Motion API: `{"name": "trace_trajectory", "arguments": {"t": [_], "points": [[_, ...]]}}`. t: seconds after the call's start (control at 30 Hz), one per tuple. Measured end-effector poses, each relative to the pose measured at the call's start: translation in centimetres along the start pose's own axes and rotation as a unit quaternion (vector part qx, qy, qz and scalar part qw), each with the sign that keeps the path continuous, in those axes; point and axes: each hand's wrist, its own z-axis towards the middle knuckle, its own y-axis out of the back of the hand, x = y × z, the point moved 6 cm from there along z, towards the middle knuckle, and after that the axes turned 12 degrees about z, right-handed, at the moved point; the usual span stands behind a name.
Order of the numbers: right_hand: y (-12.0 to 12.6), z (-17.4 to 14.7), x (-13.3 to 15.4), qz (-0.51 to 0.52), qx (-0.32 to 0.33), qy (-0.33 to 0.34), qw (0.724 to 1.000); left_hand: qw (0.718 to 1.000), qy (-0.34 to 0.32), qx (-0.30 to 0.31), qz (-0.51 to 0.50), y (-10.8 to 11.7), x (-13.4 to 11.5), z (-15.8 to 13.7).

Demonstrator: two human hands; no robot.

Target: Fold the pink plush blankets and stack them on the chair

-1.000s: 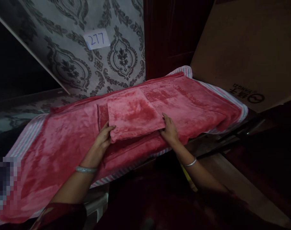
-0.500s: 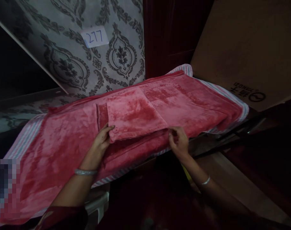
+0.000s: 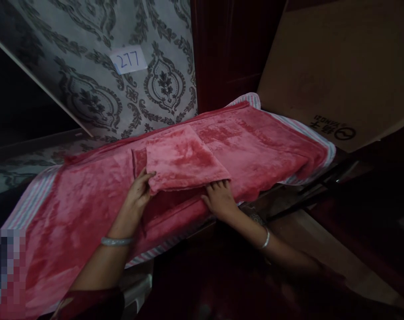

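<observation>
A folded piece of pink plush cloth [image 3: 185, 155] lies on a larger pink plush cover [image 3: 95, 191]. My left hand [image 3: 141, 189] pinches the folded cloth at its near left corner, thumb on top. At the near right edge, the fingers of my right hand [image 3: 220, 200] reach under the folded cloth, with the thumb apart from them. Their tips are hidden beneath the fabric. Below the near edge, a dark gap shows between the folded cloth and the cover.
Striped fabric [image 3: 35, 195] shows around the cover's edges. Behind stands a patterned panel [image 3: 122, 98] with a paper [image 3: 128, 59] marked 277. A large cardboard box [image 3: 338, 58] is at the back right. Part of a pale stool [image 3: 138, 284] shows below.
My right hand has moved left from the near right corner, and its fingers have gone under the folded cloth's edge. The left hand keeps its pinch. The view has shifted slightly.
</observation>
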Motion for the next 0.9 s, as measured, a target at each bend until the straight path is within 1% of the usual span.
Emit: {"name": "trace_trajectory", "arguments": {"t": [0.1, 0.2, 0.27, 0.3, 0.37, 0.4, 0.43, 0.5, 0.53, 0.6, 0.63, 0.73, 0.8, 0.87, 0.9], "points": [[0.8, -1.7, -1.9, -0.027, -0.019, -0.025, 0.999, 0.999, 0.042, 0.019, -0.026, 0.4, 1.6, -0.6], [0.7, -3.3, -3.2, -0.031, 0.001, -0.045, 0.998, 0.997, 0.067, 0.027, -0.038, 0.8, 3.3, -1.1], [0.6, -3.8, -3.6, -0.024, 0.006, -0.057, 0.998, 0.997, 0.067, 0.036, -0.01, 1.2, 3.9, -1.3], [0.7, -3.8, -3.7, -0.018, 0.002, -0.061, 0.998, 0.997, 0.061, 0.036, 0.019, 1.6, 3.9, -1.2], [0.9, -3.7, -3.9, -0.006, -0.015, -0.068, 0.998, 0.993, 0.022, 0.008, 0.113, 2.8, 3.2, -0.8], [1.0, -3.6, -3.9, -0.001, -0.024, -0.068, 0.997, 0.984, -0.018, -0.02, 0.173, 3.5, 2.3, -0.4], [1.0, -3.4, -4.0, 0.002, -0.032, -0.065, 0.997, 0.968, -0.072, -0.05, 0.235, 4.0, 1.0, 0.1], [0.9, -3.3, -4.0, 0.002, -0.042, -0.056, 0.998, 0.917, -0.185, -0.087, 0.344, 3.8, -1.8, 1.2], [0.8, -3.3, -4.0, -0.001, -0.047, -0.052, 0.998, 0.889, -0.233, -0.086, 0.385, 3.0, -3.1, 1.9], [0.5, -3.3, -4.2, -0.009, -0.057, -0.046, 0.997, 0.841, -0.302, -0.046, 0.447, 0.1, -5.0, 3.7], [0.4, -3.3, -4.3, -0.014, -0.06, -0.044, 0.997, 0.819, -0.327, -0.015, 0.471, -1.9, -5.7, 4.7], [-0.1, -3.4, -4.6, -0.028, -0.065, -0.039, 0.997, 0.743, -0.379, 0.078, 0.546, -8.9, -7.0, 8.0], [-0.4, -3.6, -4.8, -0.036, -0.069, -0.036, 0.996, 0.692, -0.374, 0.124, 0.605, -13.3, -6.9, 10.3], [-0.6, -3.8, -5.1, -0.042, -0.077, -0.03, 0.996, 0.659, -0.331, 0.133, 0.662, -16.4, -6.1, 12.7], [-0.8, -3.9, -5.2, -0.044, -0.082, -0.024, 0.995, 0.649, -0.307, 0.124, 0.685, -17.4, -5.6, 13.8]]}}
